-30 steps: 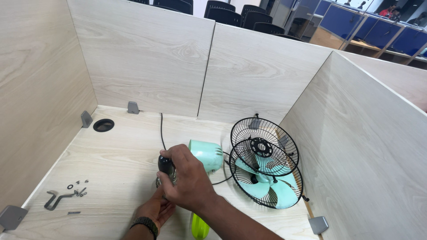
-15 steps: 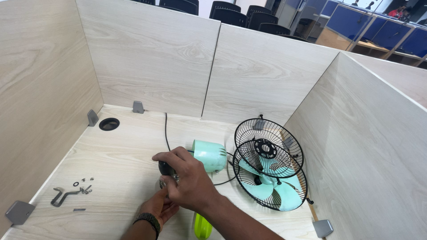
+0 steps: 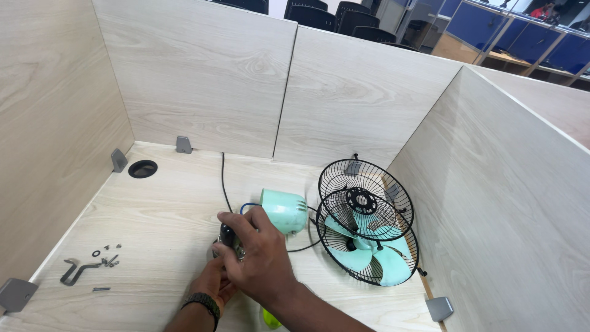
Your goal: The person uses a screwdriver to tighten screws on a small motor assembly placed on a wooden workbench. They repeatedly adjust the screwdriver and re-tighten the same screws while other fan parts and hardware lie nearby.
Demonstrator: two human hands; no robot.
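Head view looks down into our light wood desk (image 3: 153, 221), walled by wooden partition panels (image 3: 196, 74) on the left, far and right sides. Near the middle, our right hand (image 3: 261, 261) lies over a small dark fan motor (image 3: 226, 237), its fingers curled around the part and clamped on it. Our left hand (image 3: 215, 283), with a dark wristband (image 3: 203, 303), sits under the right one, touching the same part from the near side; we cannot tell how its fingers close, since the right hand hides them. Just right of the motor lies a mint-green motor housing (image 3: 284, 210), joined to it by thin blue and black wires. A black power cord (image 3: 224, 178) runs from the hands toward the far wall. Right of the housing stand two black wire fan guards (image 3: 369, 197), leaning by the right panel, with the mint-green fan blade (image 3: 381, 258) behind the nearer guard. A yellow-green object (image 3: 270, 318) peeks out beneath our right forearm. Well apart, at the near left, lie a grey metal bracket (image 3: 77, 270) and small screws and washers (image 3: 107, 257). A round cable hole (image 3: 142, 168) sits at the far left.
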